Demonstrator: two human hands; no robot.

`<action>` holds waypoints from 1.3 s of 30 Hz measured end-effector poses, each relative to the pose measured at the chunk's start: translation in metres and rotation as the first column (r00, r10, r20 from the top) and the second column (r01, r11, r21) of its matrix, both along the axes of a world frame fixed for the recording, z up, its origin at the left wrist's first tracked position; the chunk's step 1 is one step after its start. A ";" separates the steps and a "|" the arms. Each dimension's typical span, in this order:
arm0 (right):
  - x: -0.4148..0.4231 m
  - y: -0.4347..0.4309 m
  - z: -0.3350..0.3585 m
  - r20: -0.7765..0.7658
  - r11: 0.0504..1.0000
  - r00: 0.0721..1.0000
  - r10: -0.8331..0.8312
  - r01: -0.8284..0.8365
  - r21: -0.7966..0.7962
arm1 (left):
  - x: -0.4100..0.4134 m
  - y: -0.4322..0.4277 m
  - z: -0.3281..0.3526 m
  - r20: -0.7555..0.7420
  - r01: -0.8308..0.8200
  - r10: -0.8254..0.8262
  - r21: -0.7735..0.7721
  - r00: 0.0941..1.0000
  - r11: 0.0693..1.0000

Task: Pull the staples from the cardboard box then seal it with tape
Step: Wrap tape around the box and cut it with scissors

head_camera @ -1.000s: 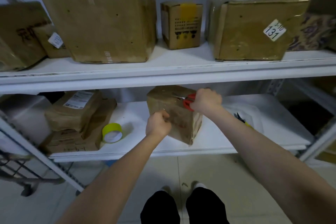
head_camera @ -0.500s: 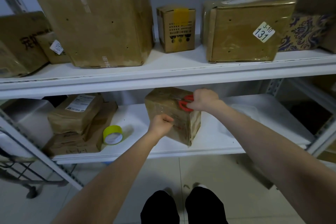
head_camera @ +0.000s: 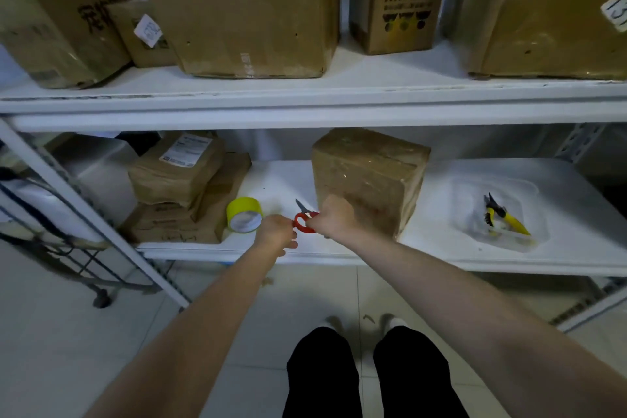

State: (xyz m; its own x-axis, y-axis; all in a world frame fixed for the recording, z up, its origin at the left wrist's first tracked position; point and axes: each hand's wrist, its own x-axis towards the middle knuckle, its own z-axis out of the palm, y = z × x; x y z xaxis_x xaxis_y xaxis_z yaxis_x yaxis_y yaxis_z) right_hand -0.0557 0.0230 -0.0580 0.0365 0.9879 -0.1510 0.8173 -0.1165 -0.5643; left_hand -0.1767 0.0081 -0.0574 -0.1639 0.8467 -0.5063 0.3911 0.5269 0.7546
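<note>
red scissors (head_camera: 304, 220) are held by the right hand (head_camera: 334, 219) beside the cardboard box (head_camera: 369, 180); the left hand (head_camera: 276, 234) is seen near the tape roll (head_camera: 244, 215).

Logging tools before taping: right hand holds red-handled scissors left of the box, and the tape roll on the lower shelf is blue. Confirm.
Wrong colour: the head view shows the tape roll on the lower shelf is yellow-green, not blue. The rest stands: the right hand holds the red-handled scissors left of the box.
</note>
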 end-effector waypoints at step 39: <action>0.167 0.019 0.029 -0.405 0.899 0.879 -0.253 0.368 0.238 | 0.124 0.009 0.050 0.214 -0.005 -0.044 0.225 0.976 0.974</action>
State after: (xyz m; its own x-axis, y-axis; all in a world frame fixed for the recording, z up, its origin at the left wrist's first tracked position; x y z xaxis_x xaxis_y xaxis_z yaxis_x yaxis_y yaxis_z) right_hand 0.1117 0.0424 -0.0286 0.3501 0.9326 0.0872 0.5041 -0.1091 -0.8567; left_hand -0.0526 0.0169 -0.0070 -0.0537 0.9438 -0.3261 0.2142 0.3298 0.9194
